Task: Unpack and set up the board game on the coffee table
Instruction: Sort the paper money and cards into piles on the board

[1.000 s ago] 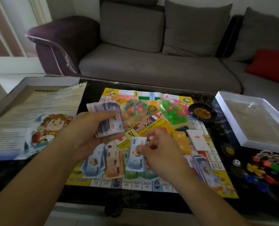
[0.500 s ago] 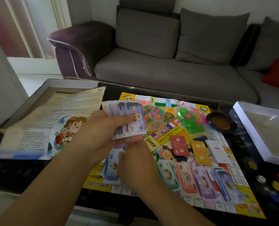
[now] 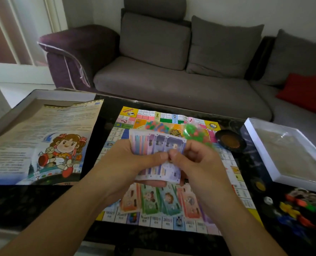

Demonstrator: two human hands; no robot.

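Note:
The colourful game board [image 3: 149, 117] lies open on the dark coffee table [image 3: 33, 202]. My left hand [image 3: 124, 163] grips a thick stack of play money [image 3: 159, 145] above the board's middle. My right hand [image 3: 197, 163] pinches the top purple note of that stack with thumb and fingers. Several sorted piles of notes [image 3: 164, 200] lie in a row on the board's near edge, partly hidden by my hands. A bag of green pieces [image 3: 196, 133] and a bag of mixed coloured pieces [image 3: 157, 126] rest on the far part of the board.
The box lid with a rules sheet showing a cartoon girl [image 3: 42, 141] sits at the left. A white box tray [image 3: 290, 150] stands at the right, a black dish [image 3: 229, 141] beside it. Coloured pawns [image 3: 304, 213] and a die [image 3: 267, 200] lie at the right. A grey sofa [image 3: 172, 84] stands behind.
My right hand laid a note on the near piles, then rose back to the stack in my left hand and now pinches its top note. The camera view shifted left.

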